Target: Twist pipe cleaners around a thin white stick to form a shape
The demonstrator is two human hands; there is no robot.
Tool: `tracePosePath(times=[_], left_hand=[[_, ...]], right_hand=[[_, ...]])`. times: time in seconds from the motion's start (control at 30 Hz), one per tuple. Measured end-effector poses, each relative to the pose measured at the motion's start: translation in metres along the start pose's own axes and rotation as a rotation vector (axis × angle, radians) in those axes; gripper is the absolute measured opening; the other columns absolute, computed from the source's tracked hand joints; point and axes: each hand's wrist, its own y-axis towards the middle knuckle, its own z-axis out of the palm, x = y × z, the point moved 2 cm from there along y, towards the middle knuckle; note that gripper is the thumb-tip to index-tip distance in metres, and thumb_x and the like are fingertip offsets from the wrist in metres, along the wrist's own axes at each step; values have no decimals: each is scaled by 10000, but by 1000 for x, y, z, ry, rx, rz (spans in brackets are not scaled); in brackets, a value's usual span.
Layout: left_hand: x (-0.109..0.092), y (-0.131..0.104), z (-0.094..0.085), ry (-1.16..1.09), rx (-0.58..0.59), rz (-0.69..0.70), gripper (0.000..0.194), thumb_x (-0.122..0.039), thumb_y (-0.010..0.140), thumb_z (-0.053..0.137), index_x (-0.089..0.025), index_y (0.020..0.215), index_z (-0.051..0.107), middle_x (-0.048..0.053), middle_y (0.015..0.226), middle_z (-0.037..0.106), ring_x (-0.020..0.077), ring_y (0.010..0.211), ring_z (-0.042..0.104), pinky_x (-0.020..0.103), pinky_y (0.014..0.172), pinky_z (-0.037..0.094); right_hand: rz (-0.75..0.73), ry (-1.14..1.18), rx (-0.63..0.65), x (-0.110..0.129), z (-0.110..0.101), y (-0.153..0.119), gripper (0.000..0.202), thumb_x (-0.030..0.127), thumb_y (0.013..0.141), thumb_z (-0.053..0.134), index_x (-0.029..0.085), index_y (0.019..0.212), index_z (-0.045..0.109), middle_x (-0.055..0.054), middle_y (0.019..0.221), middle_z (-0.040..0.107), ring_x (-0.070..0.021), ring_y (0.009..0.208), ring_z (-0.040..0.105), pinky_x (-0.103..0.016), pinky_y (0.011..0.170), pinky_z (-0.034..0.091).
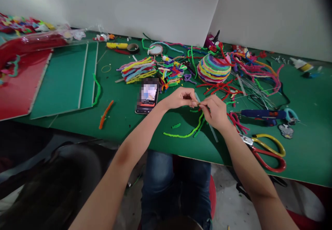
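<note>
My left hand (183,98) and my right hand (215,112) meet above the green table, thumbs and fingertips pinched together. Between them is something small and greenish-brown, mostly covered by the fingers, too small to name. Under the hands lie green pipe cleaners (183,135), one long and curved, with a short green piece (176,126) near it. A translucent glue stick (214,133) reaches out from below my right hand. Just left of my left hand, a phone (147,97) lies with its screen lit.
Bundled pipe cleaners (137,70) and a striped ball (214,68) stand behind my hands. On the right lie a blue glue gun (261,114) and red-and-yellow scissors (269,152). An orange pipe cleaner (106,115) and green boards (64,79) are to the left.
</note>
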Motion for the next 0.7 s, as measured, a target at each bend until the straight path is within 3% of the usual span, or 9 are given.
tracePosePath(times=[0.17, 0.3, 0.47, 0.6, 0.7], left_hand=[[-5, -4, 1, -83, 83, -105, 351, -393, 665, 766, -138, 867, 632, 43, 746, 681, 114, 667, 652, 223, 599, 516], [-9, -5, -1, -154, 146, -177, 541, -308, 648, 790, -148, 1133, 613, 107, 975, 705, 190, 864, 689, 241, 674, 538], [-10, -7, -1, -169, 173, -188, 562, -235, 649, 785, -168, 1181, 616, 123, 1090, 685, 225, 960, 676, 301, 780, 545], [-11, -6, 3, -148, 134, -197, 539, -305, 669, 770, -161, 1165, 619, 123, 1058, 695, 216, 930, 684, 253, 686, 539], [-9, -2, 8, -71, -13, -186, 437, -382, 701, 734, -125, 1045, 653, 105, 941, 714, 159, 789, 690, 181, 544, 475]], right_hand=[[73, 80, 13, -4, -2, 0, 88, 241, 877, 515, 220, 840, 592, -45, 776, 632, -179, 745, 563, -322, 669, 470], [141, 126, -30, -7, 0, 0, 94, 232, 880, 503, 209, 859, 591, -64, 808, 641, -190, 785, 585, -334, 700, 490], [171, 184, -74, -9, 1, 1, 105, 205, 881, 490, 208, 894, 594, -59, 800, 646, -184, 771, 600, -327, 675, 497], [176, 194, -64, -9, 1, 1, 108, 214, 883, 492, 203, 897, 598, -60, 800, 645, -179, 760, 602, -321, 666, 500], [196, 151, -87, -8, 0, 1, 96, 236, 874, 520, 199, 856, 607, -59, 783, 643, -174, 745, 598, -316, 668, 500]])
